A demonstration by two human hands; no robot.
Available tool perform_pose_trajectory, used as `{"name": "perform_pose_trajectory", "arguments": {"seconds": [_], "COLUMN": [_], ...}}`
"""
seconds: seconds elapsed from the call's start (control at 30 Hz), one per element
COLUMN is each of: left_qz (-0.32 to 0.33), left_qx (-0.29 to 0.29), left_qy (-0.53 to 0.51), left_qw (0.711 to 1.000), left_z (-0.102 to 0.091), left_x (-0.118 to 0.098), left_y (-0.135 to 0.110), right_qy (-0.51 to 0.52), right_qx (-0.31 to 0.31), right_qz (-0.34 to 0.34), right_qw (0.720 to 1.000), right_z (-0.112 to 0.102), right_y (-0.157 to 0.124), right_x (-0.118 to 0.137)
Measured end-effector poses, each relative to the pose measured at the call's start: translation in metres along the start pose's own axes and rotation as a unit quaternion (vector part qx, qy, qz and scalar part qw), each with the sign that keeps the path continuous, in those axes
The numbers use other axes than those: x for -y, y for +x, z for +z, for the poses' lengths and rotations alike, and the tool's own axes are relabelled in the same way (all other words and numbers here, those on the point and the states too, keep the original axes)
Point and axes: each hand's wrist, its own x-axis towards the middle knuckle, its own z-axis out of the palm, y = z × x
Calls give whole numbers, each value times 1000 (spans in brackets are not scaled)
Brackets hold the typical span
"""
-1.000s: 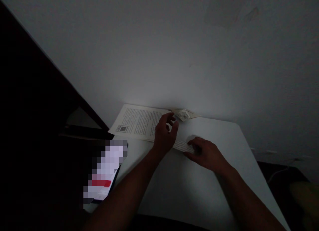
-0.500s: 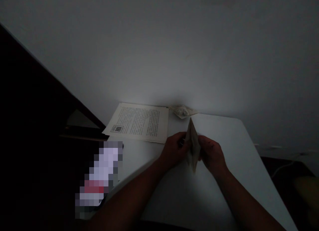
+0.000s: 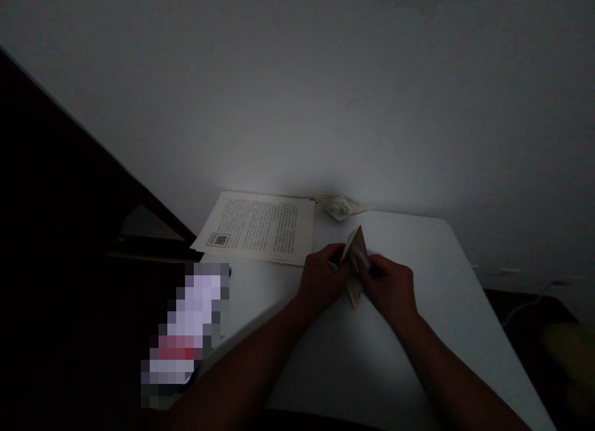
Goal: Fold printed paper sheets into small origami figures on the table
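A folded piece of printed paper (image 3: 355,248) with a pointed top is held upright above the white table (image 3: 362,369). My left hand (image 3: 321,282) pinches its left side. On the other side, my right hand (image 3: 390,289) pinches it too. Both hands meet at the paper, fingers closed on it. The lower tip of the paper pokes out between the hands.
A printed sheet with a QR code (image 3: 258,227) lies flat at the table's back left. A small folded paper shape (image 3: 341,206) sits by the wall behind the hands. A lit, blurred screen (image 3: 186,332) stands at the left edge. The room is dim.
One second ago both hands were on the table, the right pressing a paper strip. They then lifted the folded paper and brought it together; now it sits slightly higher and more tilted.
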Motion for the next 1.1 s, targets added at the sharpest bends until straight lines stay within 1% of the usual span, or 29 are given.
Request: {"name": "perform_pose_trajectory", "arguments": {"seconds": [0.13,0.23,0.4,0.5,0.57,0.63,0.77,0.83,0.9,0.97,1.0,1.03,1.1], "left_qz": [-15,-24,-29,-51,-64,-69,-67,-59,-44,-33,-32,-35,-45], "left_qx": [-20,-24,-17,10,41,63,85,100,119,124,114,96,53], "left_qy": [-15,-32,-66,-141,-227,-292,-333,-351,-361,-351,-338,-319,-265], "left_qw": [1000,999,997,989,971,952,937,929,924,927,934,942,962], "left_z": [0,0,-1,-3,-4,-4,-3,-2,-1,-1,-2,-3,-8], "left_x": [2,5,6,5,5,6,7,7,6,5,5,5,3], "left_y": [0,0,0,1,3,6,9,8,7,6,6,7,9], "right_qy": [-12,-8,23,78,140,201,280,310,327,331,325,312,269], "right_qx": [-10,-9,-10,11,32,43,63,75,80,82,73,53,-14], "right_qz": [8,24,53,88,111,126,163,178,183,178,169,155,111], "right_qw": [1000,1000,998,993,983,971,944,931,924,923,928,936,957], "right_z": [0,-1,-1,0,1,2,6,7,8,8,8,7,5], "right_y": [0,1,2,1,0,0,-1,-2,-2,-2,-2,-2,-2], "right_x": [0,0,-1,-6,-9,-10,-4,0,2,2,1,0,-1]}}
